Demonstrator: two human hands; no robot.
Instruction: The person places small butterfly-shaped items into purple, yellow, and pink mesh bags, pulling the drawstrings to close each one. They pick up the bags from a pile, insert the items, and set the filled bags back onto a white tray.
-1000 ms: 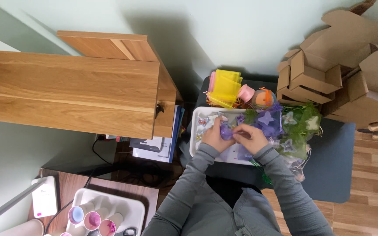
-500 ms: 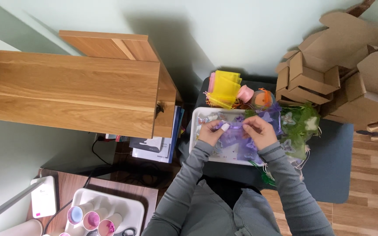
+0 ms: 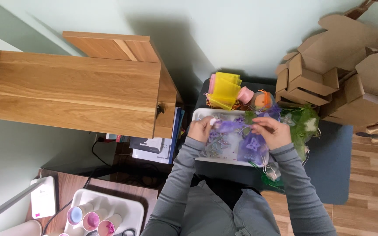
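White tray (image 3: 200,114) | left hand (image 3: 201,128), right hand (image 3: 273,132) stretch purple pouch (image 3: 232,126)

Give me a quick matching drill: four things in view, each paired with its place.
Things:
1. purple pouch
2. yellow pouches
3. cardboard boxes
4. cups

Places:
A. far right, stacked
B. stretched between both hands
C. near left, in a white tray
D. beyond the tray, beside a pink roll

Pairs: 1-B, 2-D, 3-A, 4-C
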